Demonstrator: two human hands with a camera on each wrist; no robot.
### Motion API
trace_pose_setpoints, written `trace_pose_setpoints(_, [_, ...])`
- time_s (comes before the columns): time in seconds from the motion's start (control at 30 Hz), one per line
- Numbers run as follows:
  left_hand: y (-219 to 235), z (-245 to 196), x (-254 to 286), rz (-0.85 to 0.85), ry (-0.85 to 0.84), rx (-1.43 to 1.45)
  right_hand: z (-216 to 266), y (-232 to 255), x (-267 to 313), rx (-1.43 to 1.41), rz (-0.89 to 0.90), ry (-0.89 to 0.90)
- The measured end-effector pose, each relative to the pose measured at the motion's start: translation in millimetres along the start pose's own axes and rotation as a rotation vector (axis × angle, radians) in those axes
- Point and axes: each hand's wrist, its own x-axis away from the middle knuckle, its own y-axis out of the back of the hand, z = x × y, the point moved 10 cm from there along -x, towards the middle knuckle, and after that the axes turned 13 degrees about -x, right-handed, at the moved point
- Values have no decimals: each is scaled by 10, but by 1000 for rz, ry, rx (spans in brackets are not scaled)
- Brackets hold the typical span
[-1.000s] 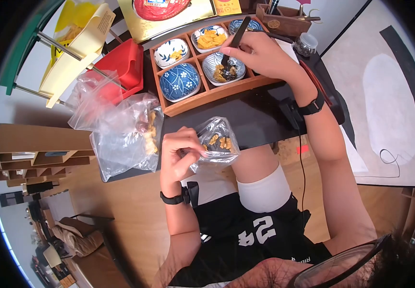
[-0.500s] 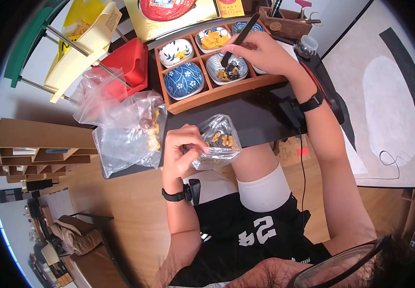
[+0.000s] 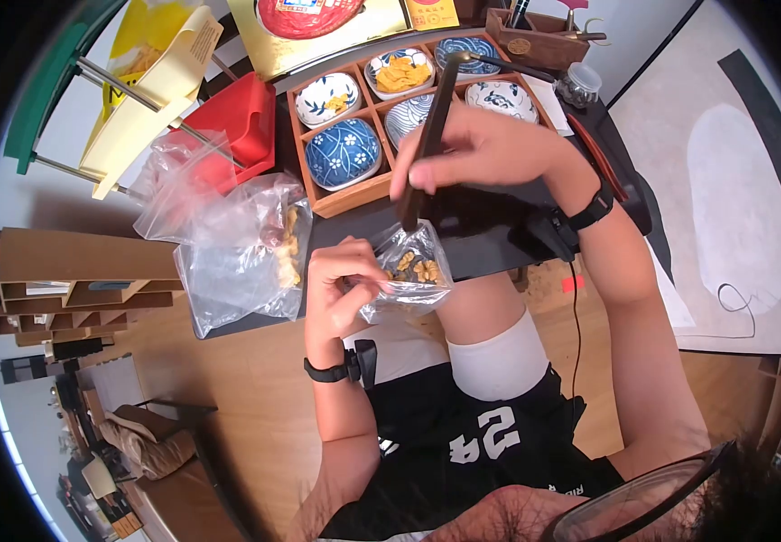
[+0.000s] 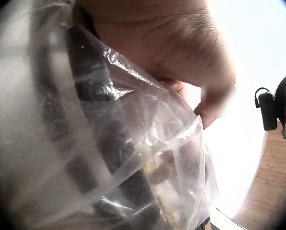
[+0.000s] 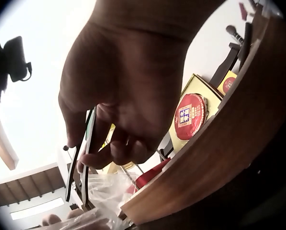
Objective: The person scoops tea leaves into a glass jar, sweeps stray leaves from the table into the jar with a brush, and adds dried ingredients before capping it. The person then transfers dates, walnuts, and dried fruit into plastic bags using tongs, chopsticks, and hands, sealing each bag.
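In the head view my left hand (image 3: 341, 280) pinches the edge of a clear plastic bag (image 3: 437, 291) near my lap. Walnut pieces (image 3: 426, 270) lie inside it. My right hand (image 3: 494, 152) holds black tweezers (image 3: 432, 135), their tips pointing down at the bag's mouth. Two separate tweezer arms (image 5: 85, 158) show in the right wrist view. Behind that hand, a wave-patterned bowl (image 3: 403, 116) is mostly covered. It sits in a wooden divided tray (image 3: 354, 200). The left wrist view shows the bag's crinkled film (image 4: 109, 177) below my hand.
Other bowls in the tray include a blue floral one (image 3: 343, 154) and one with yellow flakes (image 3: 401, 74). Left of the tray are a red bin (image 3: 244, 122) and more plastic bags (image 3: 228, 262). A lidded jar (image 3: 580, 83) and a wooden holder (image 3: 535, 45) stand at the right.
My right hand with the tweezers has moved from the wave-patterned bowl toward me, down to the bag's mouth. The left hand and bag stay nearly in place.
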Motion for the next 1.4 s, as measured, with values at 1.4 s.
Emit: trace_pose_setpoints(1.4, [21,8,8,-15,-19,30,-365,881,127,246,-575,-134])
